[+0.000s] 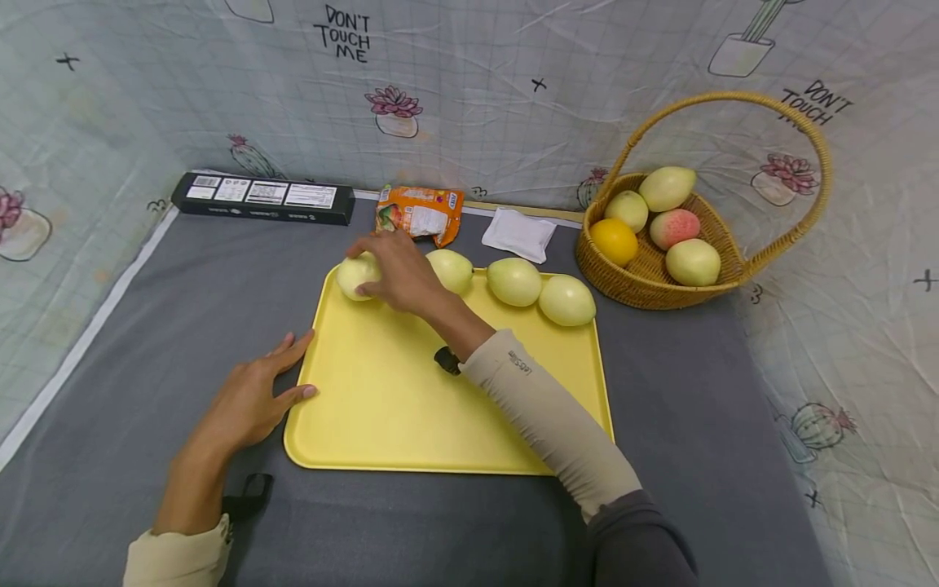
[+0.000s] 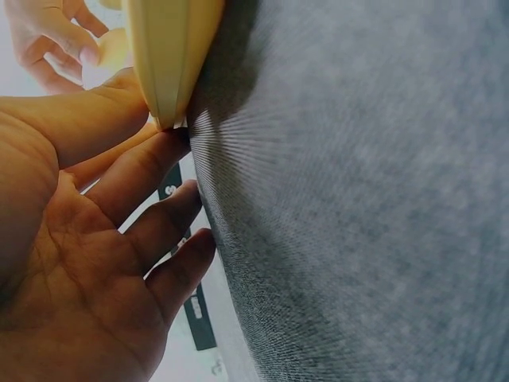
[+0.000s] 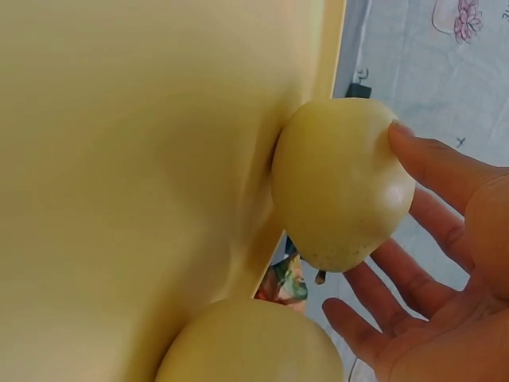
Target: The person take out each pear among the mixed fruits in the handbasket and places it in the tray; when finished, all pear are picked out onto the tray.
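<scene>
A yellow tray [image 1: 381, 399] lies on the grey cloth. At its far left corner my right hand [image 1: 399, 273] holds a pale yellow-green pear [image 1: 354, 279] between thumb and fingers. In the right wrist view the thumb presses that pear [image 3: 342, 183], whose short stem points down; the other fingers curve behind it. My left hand [image 1: 249, 399] is at the tray's left edge, thumb and index finger touching the rim [image 2: 163, 72], fingers spread. Along the tray's far side sit several more pears: one [image 1: 451, 271] beside my right hand, another [image 1: 514, 282] and a third [image 1: 567, 300] rightward.
A wicker basket [image 1: 638, 289] with a tall handle stands at the back right, holding pears, an orange [image 1: 614, 242] and a peach [image 1: 674, 229]. Behind the tray lie a black box [image 1: 264, 200], an orange packet [image 1: 420, 214] and a white packet [image 1: 519, 235].
</scene>
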